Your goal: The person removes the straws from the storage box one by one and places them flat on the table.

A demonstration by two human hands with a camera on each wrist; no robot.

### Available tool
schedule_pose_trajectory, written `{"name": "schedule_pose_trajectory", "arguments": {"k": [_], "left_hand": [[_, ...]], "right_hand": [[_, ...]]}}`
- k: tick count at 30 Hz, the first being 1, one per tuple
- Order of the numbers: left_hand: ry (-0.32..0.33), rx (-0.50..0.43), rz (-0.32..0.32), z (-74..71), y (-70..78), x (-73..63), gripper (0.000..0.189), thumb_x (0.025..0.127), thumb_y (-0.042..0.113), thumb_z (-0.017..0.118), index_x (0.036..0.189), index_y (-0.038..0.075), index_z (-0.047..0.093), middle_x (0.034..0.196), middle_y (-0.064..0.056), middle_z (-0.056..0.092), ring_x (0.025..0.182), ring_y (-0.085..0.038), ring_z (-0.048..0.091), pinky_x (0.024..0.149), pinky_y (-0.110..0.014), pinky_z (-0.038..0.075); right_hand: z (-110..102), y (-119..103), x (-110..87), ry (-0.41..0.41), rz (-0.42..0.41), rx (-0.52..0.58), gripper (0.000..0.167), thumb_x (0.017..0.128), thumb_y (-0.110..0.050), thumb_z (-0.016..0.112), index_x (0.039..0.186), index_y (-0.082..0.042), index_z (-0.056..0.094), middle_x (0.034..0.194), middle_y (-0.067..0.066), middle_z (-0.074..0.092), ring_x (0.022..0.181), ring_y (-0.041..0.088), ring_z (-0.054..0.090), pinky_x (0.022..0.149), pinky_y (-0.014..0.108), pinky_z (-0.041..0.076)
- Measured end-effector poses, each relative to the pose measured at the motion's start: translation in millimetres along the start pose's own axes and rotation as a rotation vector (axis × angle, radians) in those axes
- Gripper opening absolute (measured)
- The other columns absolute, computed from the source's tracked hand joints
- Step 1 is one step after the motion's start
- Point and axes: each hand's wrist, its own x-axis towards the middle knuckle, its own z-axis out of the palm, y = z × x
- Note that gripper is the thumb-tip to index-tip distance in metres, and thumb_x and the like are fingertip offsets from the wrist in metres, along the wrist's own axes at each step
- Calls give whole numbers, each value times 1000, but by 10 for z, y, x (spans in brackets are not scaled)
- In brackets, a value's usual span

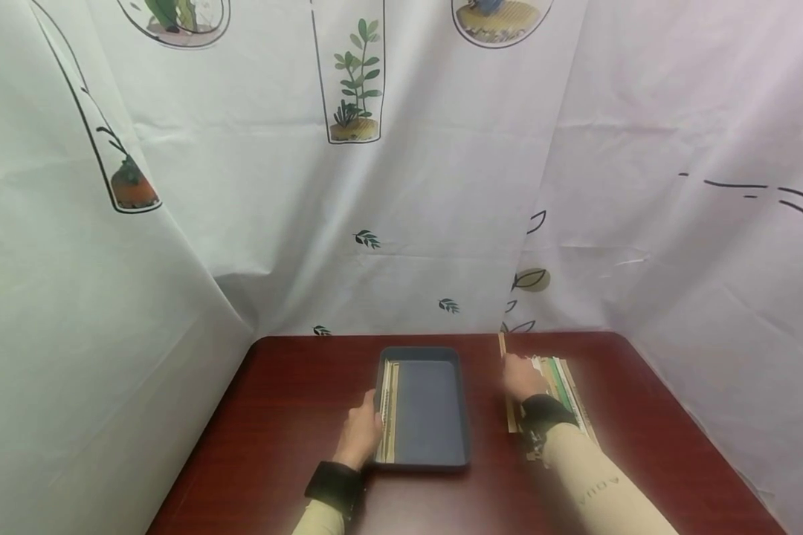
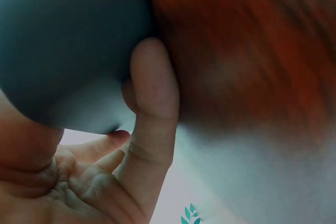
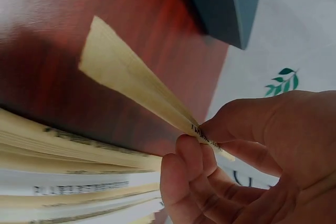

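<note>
A grey rectangular tray (image 1: 431, 416) lies on the table, with several thin tan paper pieces (image 1: 390, 409) lined up along its left side. My left hand (image 1: 360, 431) grips the tray's left edge; in the left wrist view the thumb and fingers (image 2: 155, 77) stand on either side of its wall. To the right of the tray, my right hand (image 1: 525, 377) pinches a thin tan paper strip (image 3: 121, 69) with small dark print near the held end. Beneath and beside that hand is a row of similar paper pieces (image 1: 562, 383), tan, white and green, partly hidden by the wrist.
The dark red wooden table (image 1: 294, 401) has rounded far corners. White printed cloth (image 1: 442, 193) hangs behind it and along both sides. Dark bands (image 1: 334, 483) circle both wrists.
</note>
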Motion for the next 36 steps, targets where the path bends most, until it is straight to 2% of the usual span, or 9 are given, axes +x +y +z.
{"name": "schedule_pose_trajectory", "arguments": {"k": [3, 10, 18, 21, 26, 31, 36], "left_hand": [[-5, -8, -17, 9, -5, 3, 51, 100, 4, 56, 150, 1, 46, 67, -8, 55, 50, -18, 42, 50, -35, 34], [-6, -20, -17, 20, -15, 12, 51, 100, 5, 56, 150, 3, 46, 70, -9, 56, 52, -18, 43, 50, -36, 34], [0, -16, -6, 15, -18, 2, 50, 100, 5, 56, 149, 2, 46, 75, -13, 62, 53, -19, 45, 51, -37, 36], [0, -17, -8, 2, -6, -3, 50, 100, 5, 56, 149, 2, 46, 76, -14, 63, 53, -19, 46, 52, -37, 36], [-5, -15, -13, -3, 5, -5, 50, 101, 5, 56, 150, 2, 46, 70, -10, 58, 52, -19, 44, 51, -37, 35], [-3, -11, -6, -6, 11, -5, 50, 101, 5, 56, 149, 2, 46, 67, -8, 56, 51, -18, 43, 50, -36, 34], [-7, -12, -15, -13, 4, -1, 49, 101, 5, 56, 149, 3, 46, 73, -11, 61, 53, -19, 46, 52, -37, 37]], "right_hand": [[8, 25, -60, -14, 5, -12, 12, 92, -10, 53, 96, -2, 61, 91, 20, 66, 82, 39, 66, 69, 59, 52], [53, 98, -153, -21, -11, -15, 9, 85, -5, 59, 94, -3, 59, 86, 15, 63, 77, 32, 62, 71, 53, 52], [135, 191, -214, -1, -48, -52, 15, 89, -8, 59, 99, 2, 64, 97, 24, 69, 93, 46, 68, 82, 61, 52], [138, 189, -227, 7, -51, -64, 10, 88, -6, 57, 94, 1, 63, 92, 24, 69, 89, 45, 68, 80, 60, 52], [125, 177, -248, -1, -43, -63, 4, 85, -1, 57, 87, -2, 61, 83, 18, 67, 78, 37, 66, 73, 57, 53], [139, 203, -251, 5, -19, -35, 5, 85, -1, 58, 89, -3, 61, 85, 19, 67, 80, 38, 67, 73, 57, 52], [203, 282, -213, 0, 9, -18, 4, 87, -3, 57, 90, -5, 61, 90, 21, 68, 84, 41, 67, 71, 59, 52]]}}
